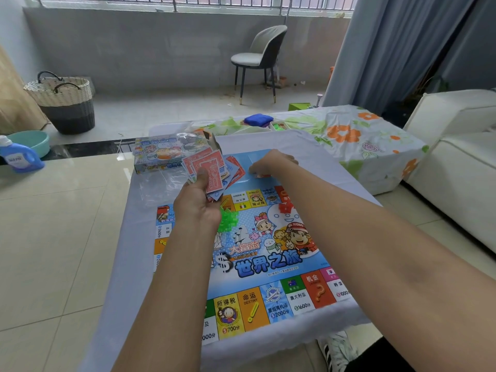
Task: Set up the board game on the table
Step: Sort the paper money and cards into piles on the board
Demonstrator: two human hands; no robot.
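A colourful paper game board lies flat on the white-clothed table. My left hand holds a fanned bunch of red and blue cards above the board's far left part. My right hand reaches to the board's far edge, fingers pinched on a small red piece. The open game box sits at the table's far left corner. Green plastic pieces and red plastic pieces lie on the board near its middle.
A clear plastic wrapper lies left of the board. A flower-print covered surface with a blue cloth stands behind the table. A white sofa is at right; a basket, basin and detergent bottle at left.
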